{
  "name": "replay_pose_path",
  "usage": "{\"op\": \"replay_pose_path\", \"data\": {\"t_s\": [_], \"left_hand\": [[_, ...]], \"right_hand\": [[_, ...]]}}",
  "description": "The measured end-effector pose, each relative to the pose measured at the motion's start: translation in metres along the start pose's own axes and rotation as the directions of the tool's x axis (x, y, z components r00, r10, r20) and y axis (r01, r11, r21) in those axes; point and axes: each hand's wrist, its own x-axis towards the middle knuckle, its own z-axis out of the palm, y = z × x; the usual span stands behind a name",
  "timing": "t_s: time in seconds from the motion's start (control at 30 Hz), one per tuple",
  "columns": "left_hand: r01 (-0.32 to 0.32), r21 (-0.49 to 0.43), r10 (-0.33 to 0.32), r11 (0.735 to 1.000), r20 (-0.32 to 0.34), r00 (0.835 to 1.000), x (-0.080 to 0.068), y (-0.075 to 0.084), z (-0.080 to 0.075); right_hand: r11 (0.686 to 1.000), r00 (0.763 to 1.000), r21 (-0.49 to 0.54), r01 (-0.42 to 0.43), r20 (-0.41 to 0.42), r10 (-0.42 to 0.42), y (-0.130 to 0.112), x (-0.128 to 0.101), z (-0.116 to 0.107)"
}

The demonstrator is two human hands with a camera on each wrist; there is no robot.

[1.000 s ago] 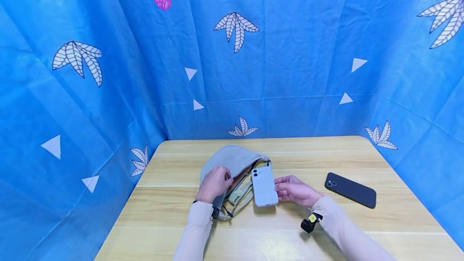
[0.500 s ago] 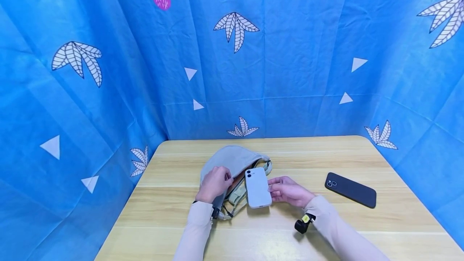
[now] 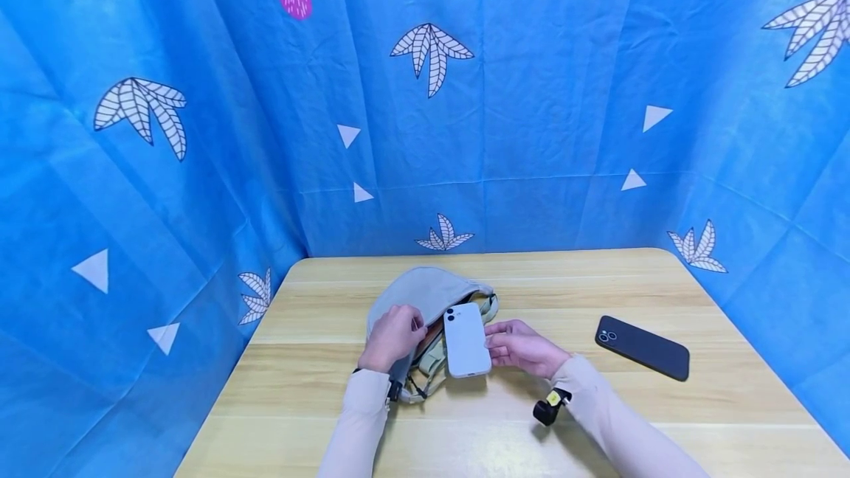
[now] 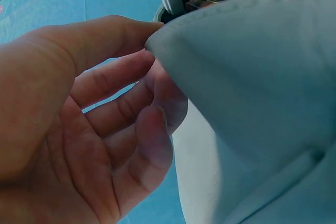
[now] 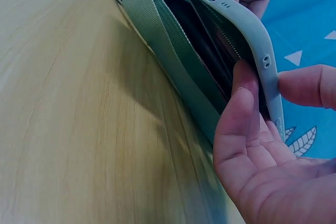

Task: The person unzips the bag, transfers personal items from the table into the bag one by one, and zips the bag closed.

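A light grey waist bag [image 3: 415, 290] lies on the table with its zipped mouth parted and its pale green strap [image 5: 173, 59] along the near side. My left hand [image 3: 395, 334] pinches the fabric edge of the bag's mouth between thumb and fingertips, as the left wrist view shows up close. My right hand [image 3: 521, 349] holds a white-cased phone [image 3: 467, 341] by its right edge, thumb on one face and fingers on the other. The phone stands tilted at the bag's opening, camera side toward the head view, overlapping the strap there.
A black phone [image 3: 642, 347] lies flat on the wooden table [image 3: 664, 434] to the right of my right hand. Blue patterned curtain [image 3: 551, 94] hangs around the back and sides of the table.
My right hand has moved left with the white-cased phone, bringing it closer over the bag's opening. The left hand and the bag stay in place.
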Motion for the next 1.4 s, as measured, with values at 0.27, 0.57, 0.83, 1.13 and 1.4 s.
{"op": "replay_pose_path", "data": {"t_s": [0.27, 0.57, 0.83, 1.13, 1.4], "left_hand": [[-0.005, -0.004, 0.004, 1.000, -0.008, 1.000, 0.000, 0.000, 0.000], [-0.014, -0.007, 0.014, 1.000, -0.014, 1.000, -0.001, 0.000, 0.000], [-0.014, -0.004, 0.014, 1.000, -0.014, 1.000, -0.001, 0.001, -0.001], [-0.004, -0.008, 0.004, 1.000, -0.013, 1.000, -0.001, 0.001, -0.001], [-0.009, 0.003, 0.009, 1.000, -0.017, 1.000, -0.001, 0.003, -0.001]], "right_hand": [[1.000, 1.000, 0.001, -0.001, -0.008, 0.001, -0.002, 0.006, 0.005], [1.000, 0.999, 0.002, 0.008, -0.036, -0.008, 0.000, 0.013, 0.012], [1.000, 0.997, 0.014, 0.014, -0.082, -0.013, 0.004, 0.020, 0.020], [0.999, 0.988, 0.020, 0.025, -0.152, -0.021, 0.007, 0.025, 0.031], [0.999, 0.980, 0.030, 0.044, -0.195, -0.037, 0.006, 0.031, 0.039]]}}
